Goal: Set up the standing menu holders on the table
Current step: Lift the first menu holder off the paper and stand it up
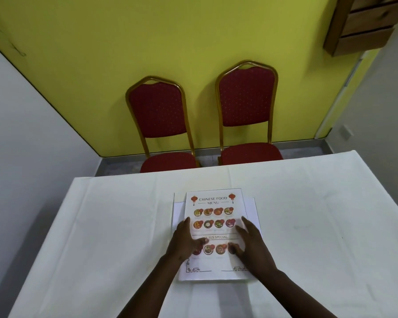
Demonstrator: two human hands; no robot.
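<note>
Table [101, 226], white cloth, creased in wide folds; fills near half of scene.

Menu sheet [215, 216], printed "CHINESE FOOD MENU", rows of round dish pictures, "HOUSES SPECIAL" line lower down; flat on cloth, centre of table, slightly right of middle, top of a small stack.

Menu holders [253, 207], clear or white flat panels, edges showing left, right and far of the sheet, slightly fanned; lying flat, not upright. Number in stack: cannot tell.

Left hand [186, 241], palm down on left part of sheet, fingers spread loosely, thumb angled inward over lower dish row; pressing flat, nothing pinched.

Right hand [251, 244], palm down on right part of sheet, fingers extended and slightly apart, thumb inward; resting flat, nothing gripped.

Chairs, two [159, 111] [246, 97], red dotted upholstery, gold frames; side by side at far edge of table, backs toward yellow wall [101, 53].

Wooden wall fixture [365, 24], slatted; far right, upper corner.
</note>
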